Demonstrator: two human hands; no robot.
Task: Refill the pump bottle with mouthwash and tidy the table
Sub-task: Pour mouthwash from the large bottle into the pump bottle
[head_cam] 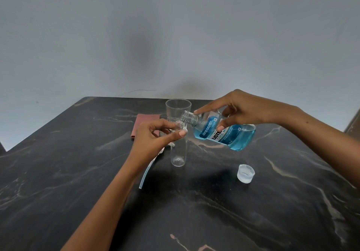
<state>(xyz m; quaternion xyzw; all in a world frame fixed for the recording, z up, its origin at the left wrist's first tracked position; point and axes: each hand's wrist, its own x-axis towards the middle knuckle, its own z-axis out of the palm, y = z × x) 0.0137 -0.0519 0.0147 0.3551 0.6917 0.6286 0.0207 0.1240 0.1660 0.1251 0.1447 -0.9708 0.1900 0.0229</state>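
Our left hand (155,136) pinches the empty pump bottle (178,149) by its neck; our right hand (241,112) holds the tipped mouthwash bottle (220,131) beside it.

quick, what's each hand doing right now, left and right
Left hand: pinching the neck of the clear pump bottle, steadying it upright on the table.
Right hand: gripping the tilted mouthwash bottle, its open mouth by the pump bottle's opening.

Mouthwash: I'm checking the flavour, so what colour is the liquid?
Blue, seen in the head view inside the tilted mouthwash bottle.
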